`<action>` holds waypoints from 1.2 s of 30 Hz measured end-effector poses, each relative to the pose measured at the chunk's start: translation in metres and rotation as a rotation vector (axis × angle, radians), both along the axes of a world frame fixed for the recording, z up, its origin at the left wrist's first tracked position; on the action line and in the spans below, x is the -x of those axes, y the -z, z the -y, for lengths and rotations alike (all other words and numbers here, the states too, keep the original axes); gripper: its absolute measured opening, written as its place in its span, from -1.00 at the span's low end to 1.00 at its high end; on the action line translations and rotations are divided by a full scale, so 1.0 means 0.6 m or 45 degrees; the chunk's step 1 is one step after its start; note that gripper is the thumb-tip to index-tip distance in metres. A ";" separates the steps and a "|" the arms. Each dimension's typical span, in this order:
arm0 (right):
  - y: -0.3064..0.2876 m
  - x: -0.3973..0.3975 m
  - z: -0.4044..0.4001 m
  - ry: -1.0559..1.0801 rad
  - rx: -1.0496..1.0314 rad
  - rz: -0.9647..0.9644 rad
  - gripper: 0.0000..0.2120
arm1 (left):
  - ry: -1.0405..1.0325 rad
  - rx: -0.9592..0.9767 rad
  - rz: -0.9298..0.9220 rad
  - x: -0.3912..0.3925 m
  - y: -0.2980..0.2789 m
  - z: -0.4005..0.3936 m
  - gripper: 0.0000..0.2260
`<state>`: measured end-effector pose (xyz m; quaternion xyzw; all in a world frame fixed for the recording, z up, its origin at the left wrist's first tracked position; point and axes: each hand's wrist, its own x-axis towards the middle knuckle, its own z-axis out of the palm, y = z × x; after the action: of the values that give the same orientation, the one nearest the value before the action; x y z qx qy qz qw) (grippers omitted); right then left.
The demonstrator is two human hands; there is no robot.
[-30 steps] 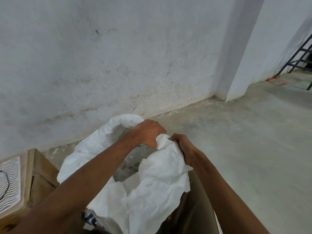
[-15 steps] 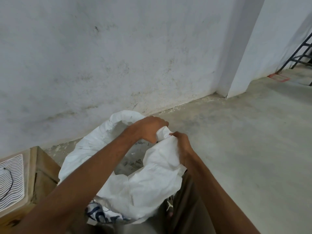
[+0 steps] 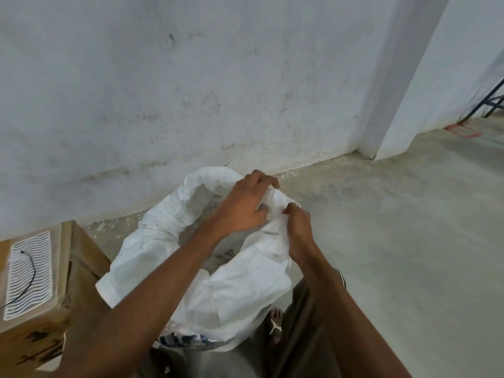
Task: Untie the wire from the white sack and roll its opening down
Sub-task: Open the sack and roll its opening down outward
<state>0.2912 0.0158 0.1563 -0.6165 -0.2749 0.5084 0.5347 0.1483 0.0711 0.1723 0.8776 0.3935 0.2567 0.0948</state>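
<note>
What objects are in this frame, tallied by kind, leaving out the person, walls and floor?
White sack: 1
Cardboard box: 1
Black wire on the box: 1
Dark metal frame, far right: 1
Total: 4

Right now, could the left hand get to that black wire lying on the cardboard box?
Probably yes. The left hand is busy gripping the white sack, but nothing lies between it and the black wire on the cardboard box. It would have to let go first.

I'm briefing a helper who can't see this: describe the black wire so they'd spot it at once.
Left of the white sack stands a brown cardboard box. On its top lies a thin black wire, curved across a white wavy-striped label, the only dark strand there.
</note>
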 end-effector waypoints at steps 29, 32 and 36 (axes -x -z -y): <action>-0.007 0.016 0.074 -0.573 -1.027 2.099 -0.63 | -0.055 -0.453 -0.233 0.151 -0.013 0.165 -0.87; -0.022 0.018 0.061 -0.448 -1.176 2.072 -0.77 | -0.099 -0.093 0.013 0.164 -0.023 0.191 -0.72; -0.022 0.013 0.062 -0.362 -1.264 2.062 -0.73 | -0.160 0.115 -0.078 0.201 -0.001 0.221 -0.32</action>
<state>0.2836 -0.0212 0.1694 -0.4448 -0.8171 -0.1862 0.3160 0.0275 -0.0614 0.1731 0.8534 0.4618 0.2173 0.1061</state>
